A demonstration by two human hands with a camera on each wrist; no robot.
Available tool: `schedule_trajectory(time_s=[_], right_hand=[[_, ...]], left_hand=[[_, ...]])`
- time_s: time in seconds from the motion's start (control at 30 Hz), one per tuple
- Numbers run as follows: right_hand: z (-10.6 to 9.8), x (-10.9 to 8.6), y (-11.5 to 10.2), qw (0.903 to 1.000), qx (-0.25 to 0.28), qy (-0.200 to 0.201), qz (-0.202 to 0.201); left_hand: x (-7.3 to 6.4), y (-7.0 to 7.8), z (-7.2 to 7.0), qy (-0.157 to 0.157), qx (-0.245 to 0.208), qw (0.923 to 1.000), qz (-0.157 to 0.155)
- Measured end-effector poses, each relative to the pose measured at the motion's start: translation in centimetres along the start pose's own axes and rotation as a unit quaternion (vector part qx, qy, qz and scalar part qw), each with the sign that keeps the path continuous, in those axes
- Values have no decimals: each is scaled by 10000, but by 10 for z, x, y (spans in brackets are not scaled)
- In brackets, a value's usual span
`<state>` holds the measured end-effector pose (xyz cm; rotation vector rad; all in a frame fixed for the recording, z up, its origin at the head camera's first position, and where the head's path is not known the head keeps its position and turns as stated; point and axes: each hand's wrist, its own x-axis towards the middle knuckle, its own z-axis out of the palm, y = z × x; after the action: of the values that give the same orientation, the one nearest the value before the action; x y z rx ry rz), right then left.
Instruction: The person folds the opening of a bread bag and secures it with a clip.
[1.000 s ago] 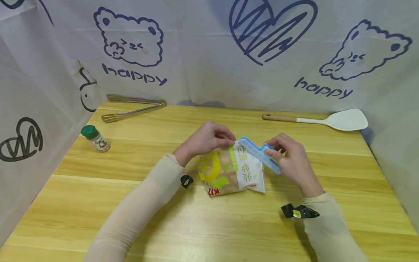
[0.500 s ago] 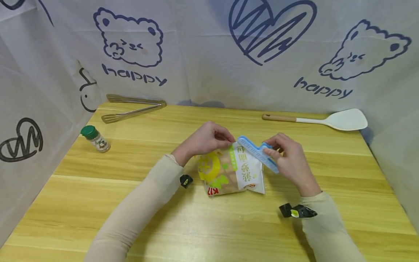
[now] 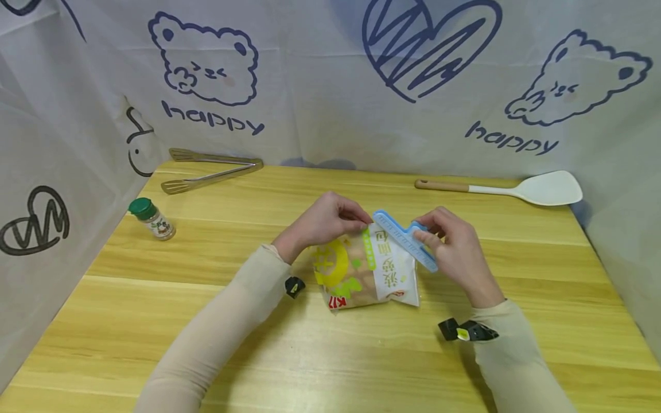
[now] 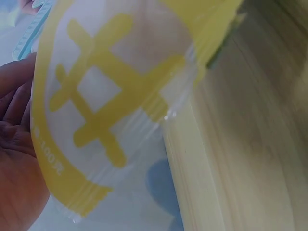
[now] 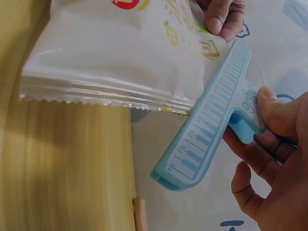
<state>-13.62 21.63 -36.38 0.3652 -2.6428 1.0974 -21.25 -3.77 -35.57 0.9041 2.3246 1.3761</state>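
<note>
Clip [image 5: 208,126] light blue, numbered, pinched in right hand [image 3: 458,251]; bag [image 3: 369,274] white, yellow-printed, edge pinched by left hand [image 3: 323,222].

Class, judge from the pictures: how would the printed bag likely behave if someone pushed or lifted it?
The printed bag would probably flex, being creased near its crimped end. Its glossy shine suggests some slipperiness. Broad and pillow-shaped, it seems unlikely to roll.

Peripheral items.
Far left: metal tongs [image 3: 217,158], spread. Left, nearer: green-capped jar [image 3: 155,221]. Far right: wood-handled white spatula [image 3: 523,191].
</note>
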Motion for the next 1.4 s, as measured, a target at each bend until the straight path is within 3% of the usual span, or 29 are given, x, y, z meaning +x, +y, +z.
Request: schedule_trajectory(time_s=[1.4], right_hand=[[3,7,-11,9992,303,-13,253]], left_hand=[[6,-1,4,-96,79,9998,178]])
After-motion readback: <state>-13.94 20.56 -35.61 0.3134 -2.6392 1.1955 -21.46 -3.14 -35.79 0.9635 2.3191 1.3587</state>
